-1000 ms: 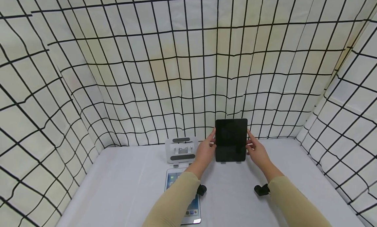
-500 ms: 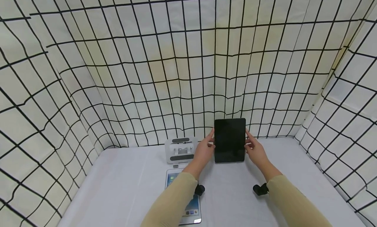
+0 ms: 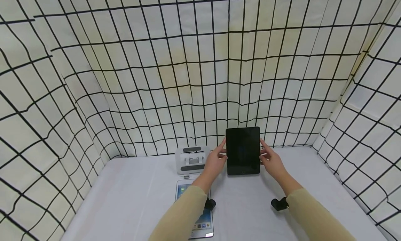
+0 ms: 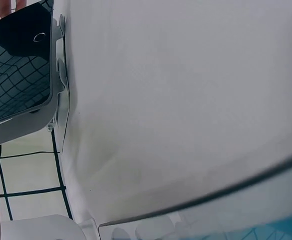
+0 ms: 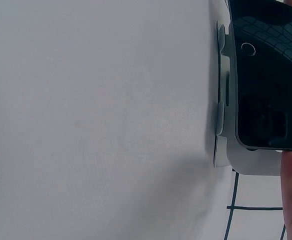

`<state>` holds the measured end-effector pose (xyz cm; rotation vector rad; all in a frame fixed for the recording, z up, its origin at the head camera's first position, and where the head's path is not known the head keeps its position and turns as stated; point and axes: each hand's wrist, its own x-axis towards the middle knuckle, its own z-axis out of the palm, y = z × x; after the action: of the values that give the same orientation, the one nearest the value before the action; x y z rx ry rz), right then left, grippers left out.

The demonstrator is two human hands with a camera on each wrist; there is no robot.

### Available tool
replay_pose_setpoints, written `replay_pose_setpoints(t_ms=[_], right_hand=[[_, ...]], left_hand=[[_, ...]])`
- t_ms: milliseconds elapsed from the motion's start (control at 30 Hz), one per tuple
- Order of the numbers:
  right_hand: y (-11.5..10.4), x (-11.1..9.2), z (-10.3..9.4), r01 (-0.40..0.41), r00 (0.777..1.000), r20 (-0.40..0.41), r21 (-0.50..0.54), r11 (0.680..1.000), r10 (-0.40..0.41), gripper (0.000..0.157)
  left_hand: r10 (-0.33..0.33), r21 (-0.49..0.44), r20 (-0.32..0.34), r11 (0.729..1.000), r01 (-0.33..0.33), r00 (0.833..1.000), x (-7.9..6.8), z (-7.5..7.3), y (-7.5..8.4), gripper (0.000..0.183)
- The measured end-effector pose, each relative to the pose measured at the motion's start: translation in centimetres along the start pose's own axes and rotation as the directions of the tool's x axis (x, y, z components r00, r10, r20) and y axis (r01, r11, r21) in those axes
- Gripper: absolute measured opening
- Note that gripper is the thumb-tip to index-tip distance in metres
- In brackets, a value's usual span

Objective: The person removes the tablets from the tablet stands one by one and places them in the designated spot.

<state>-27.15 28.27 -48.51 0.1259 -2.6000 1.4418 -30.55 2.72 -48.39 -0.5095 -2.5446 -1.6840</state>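
Note:
A black tablet stands nearly upright towards the back of the table, its dark screen facing me. My left hand pinches its left edge, and my right hand pinches its right edge. Behind the tablet is a grey stand, mostly hidden in the head view. Both wrist views show the hooked lip of this stand close to the tablet's lower edge. In the left wrist view the round home button shows on the tablet. I cannot tell whether the lower edge touches the stand.
A second stand, pale grey with dark pads, stands to the left. In front of it lies a white tablet with its screen lit, partly covered by my left forearm. The white table is enclosed by white walls with black grid lines.
The black tablet has come slightly down and towards me, with both hands still gripping its sides. The stand's hooks, visible below it one second ago, are now hidden in the head view.

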Motion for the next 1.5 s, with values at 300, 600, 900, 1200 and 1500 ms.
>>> replay_pose_setpoints(t_ms=[300,600,900,1200,1500], right_hand=[[-0.7,-0.6,-0.1,-0.031,0.999,0.034,0.039,0.999,0.03,0.073],[-0.6,-1.2,-0.2,-0.053,0.997,0.055,0.082,0.995,0.049,0.075],[-0.6,-2.4,-0.8,-0.081,0.992,0.106,0.112,0.99,0.069,0.075],[-0.8,-3.6,-0.8,-0.109,0.985,0.153,0.152,0.982,0.086,0.076],[-0.8,-4.5,-1.4,-0.133,0.978,0.182,0.15,0.98,0.105,0.076]], left_hand=[[-0.006,-0.022,-0.007,1.0,0.006,1.0,-0.9,-0.4,0.3,0.072],[-0.018,-0.024,0.027,1.0,0.019,0.999,-1.9,-0.9,0.8,0.072],[-0.043,-0.089,0.077,0.995,0.05,0.996,-3.4,-1.0,1.2,0.072],[-0.1,-0.141,0.085,0.984,0.111,0.991,-4.3,-0.9,1.1,0.076],[-0.139,-0.15,0.092,0.977,0.152,0.986,-5.1,-0.6,2.2,0.077]])
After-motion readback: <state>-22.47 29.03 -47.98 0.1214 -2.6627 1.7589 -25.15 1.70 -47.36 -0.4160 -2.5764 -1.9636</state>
